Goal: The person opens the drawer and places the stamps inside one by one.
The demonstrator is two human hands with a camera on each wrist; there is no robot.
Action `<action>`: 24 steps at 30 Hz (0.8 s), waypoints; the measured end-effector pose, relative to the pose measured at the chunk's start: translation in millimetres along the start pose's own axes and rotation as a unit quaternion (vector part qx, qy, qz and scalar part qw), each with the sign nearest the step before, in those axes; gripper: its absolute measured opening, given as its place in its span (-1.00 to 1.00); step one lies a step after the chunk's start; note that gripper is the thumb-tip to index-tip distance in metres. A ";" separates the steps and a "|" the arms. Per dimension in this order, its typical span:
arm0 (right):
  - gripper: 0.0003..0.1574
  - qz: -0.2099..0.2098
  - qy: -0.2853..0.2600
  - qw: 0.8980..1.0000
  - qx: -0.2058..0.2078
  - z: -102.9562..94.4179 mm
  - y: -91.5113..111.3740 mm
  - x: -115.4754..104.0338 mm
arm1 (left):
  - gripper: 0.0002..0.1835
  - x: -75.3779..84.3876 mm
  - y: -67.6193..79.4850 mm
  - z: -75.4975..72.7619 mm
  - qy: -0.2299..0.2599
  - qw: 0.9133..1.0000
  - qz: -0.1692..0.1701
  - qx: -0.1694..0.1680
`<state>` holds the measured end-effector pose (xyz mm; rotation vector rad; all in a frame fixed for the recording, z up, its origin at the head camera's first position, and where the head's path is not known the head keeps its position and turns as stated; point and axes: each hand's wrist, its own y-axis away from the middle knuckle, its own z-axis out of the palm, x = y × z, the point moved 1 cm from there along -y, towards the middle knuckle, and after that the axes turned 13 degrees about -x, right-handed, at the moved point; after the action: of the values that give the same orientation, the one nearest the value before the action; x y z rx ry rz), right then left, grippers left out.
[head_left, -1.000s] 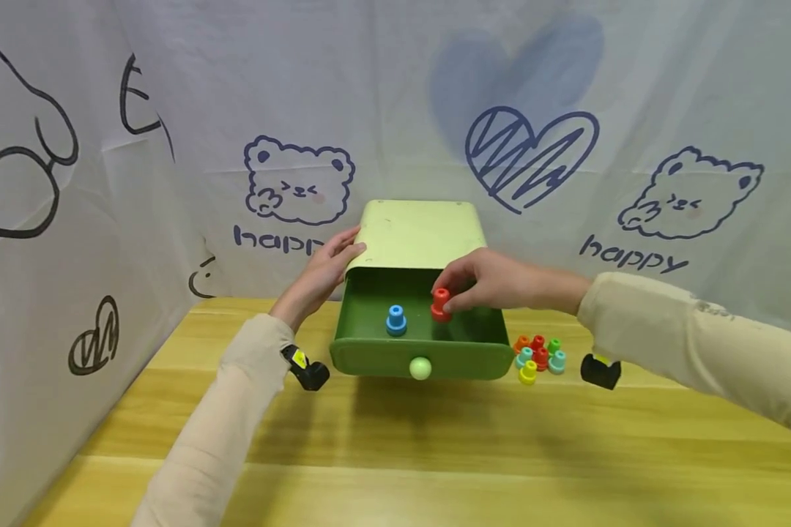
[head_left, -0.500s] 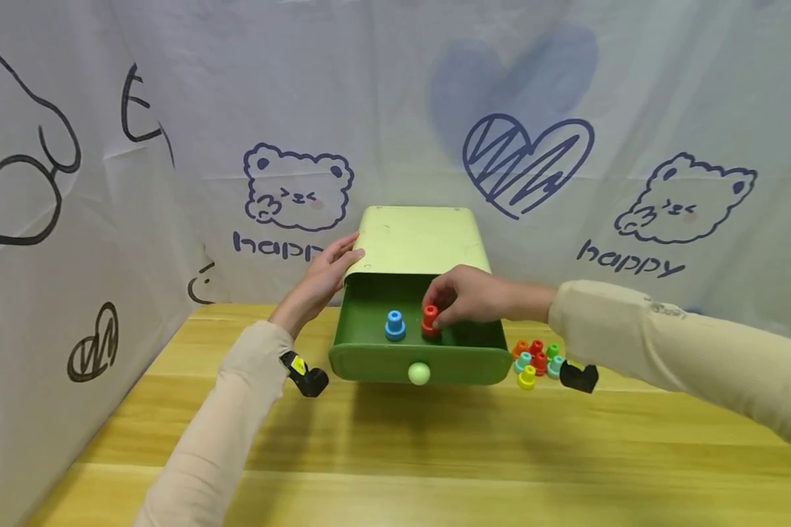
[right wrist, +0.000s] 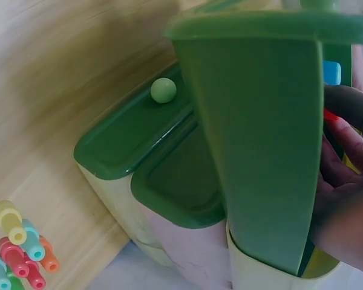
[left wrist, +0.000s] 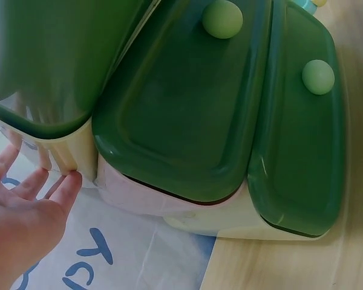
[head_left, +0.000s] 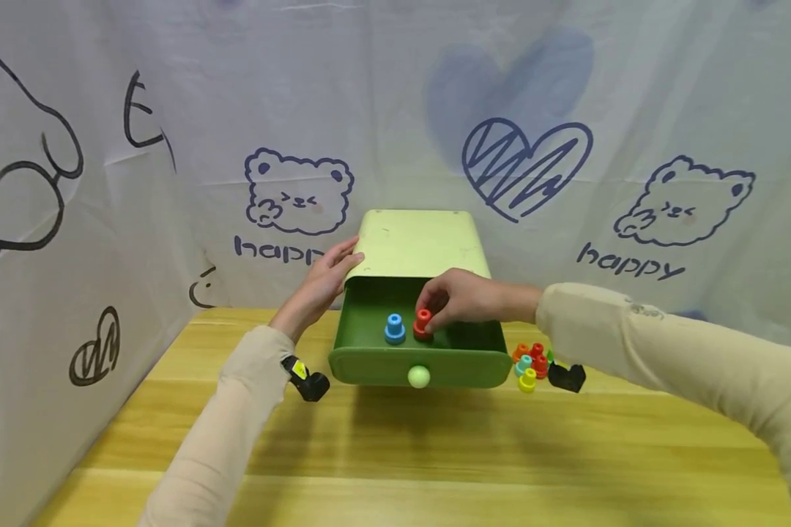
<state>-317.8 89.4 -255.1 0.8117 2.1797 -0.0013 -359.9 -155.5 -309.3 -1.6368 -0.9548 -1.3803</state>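
Note:
In the head view my right hand reaches over the pulled-out green drawer and pinches a red stepped peg between thumb and fingers. The peg stands upright inside the drawer, just right of a blue peg. My left hand rests its fingers against the left side of the pale yellow drawer cabinet. The left wrist view shows those fingertips touching the top unit's wall. From the right wrist, the drawer wall hides most of the red peg.
Two closed green drawers, a middle one and a bottom one, sit below the pulled-out drawer. Several coloured pegs, among them a yellow peg, stand on the wooden table right of the cabinet. A white printed cloth hangs behind.
My right hand has moved left and down with the red peg, bringing it close beside the blue one in the drawer. The left hand keeps its place on the cabinet.

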 end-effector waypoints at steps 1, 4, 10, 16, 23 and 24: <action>-0.77 -0.002 -0.002 1.000 0.003 0.3 -0.1 0.1 | -0.35 0.1 -0.5 0.4 0.000 1.000 0.002 -0.003; -0.76 -0.004 -0.008 1.000 0.007 1.6 -0.8 -0.1 | -0.35 0.2 -0.8 1.3 0.001 1.000 0.003 -0.004; -0.76 0.000 -0.005 1.000 0.006 3.3 -3.0 0.5 | -0.36 -0.2 1.2 0.4 -0.002 1.000 -0.001 0.001; -0.75 0.001 0.000 1.000 0.017 3.4 -1.1 2.5 | -0.35 -0.6 1.4 0.9 -0.005 1.000 -0.002 -0.001; -0.74 -0.005 -0.020 0.998 0.059 -1.0 16.1 0.9 | -0.36 -2.0 0.5 0.5 0.006 1.000 0.006 0.000; -0.74 -0.004 -0.025 0.997 0.068 -1.8 19.9 0.6 | -0.36 -2.4 0.6 0.3 0.008 1.000 0.007 0.000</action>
<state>-308.4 106.1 -249.2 0.8689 2.1537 -0.1752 -359.6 -155.5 -311.8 -1.6262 -0.9327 -1.3827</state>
